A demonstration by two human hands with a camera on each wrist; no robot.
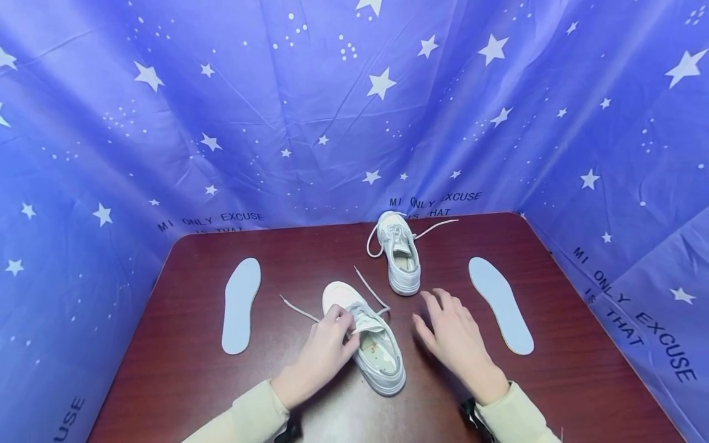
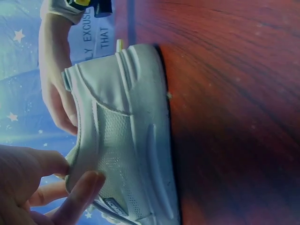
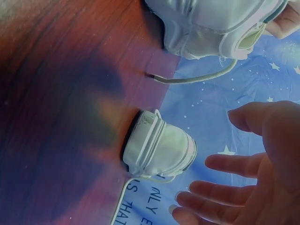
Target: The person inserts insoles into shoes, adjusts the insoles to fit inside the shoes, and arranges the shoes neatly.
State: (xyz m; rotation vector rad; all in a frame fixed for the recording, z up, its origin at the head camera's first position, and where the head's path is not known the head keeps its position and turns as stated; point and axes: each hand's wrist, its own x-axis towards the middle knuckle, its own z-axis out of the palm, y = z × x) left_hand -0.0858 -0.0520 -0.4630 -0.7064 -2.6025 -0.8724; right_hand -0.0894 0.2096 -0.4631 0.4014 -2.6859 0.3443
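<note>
The nearer white sneaker (image 1: pixel 386 373) rests on the table with its toe pointing away and its laces loose. My left hand (image 1: pixel 324 347) is at its left side, thumb and fingers pinching the edge of the opening by the tongue. In the left wrist view, the fingertips of the left hand (image 2: pixel 35 187) grip that edge above the mesh side (image 2: pixel 115 140). My right hand (image 1: pixel 455 335) hovers right of this sneaker, fingers spread and holding nothing. Just beyond its fingertips stands the second white sneaker (image 1: pixel 404 280), whose heel (image 3: pixel 164 147) shows in the right wrist view.
A pale insole (image 1: pixel 240 307) lies flat at the left of the brown table (image 1: pixel 183 381), and another insole (image 1: pixel 503 307) lies at the right. Loose laces (image 1: pixel 371 289) trail over the tabletop. A blue star-patterned curtain (image 1: pixel 310 111) encloses the table behind and at the sides.
</note>
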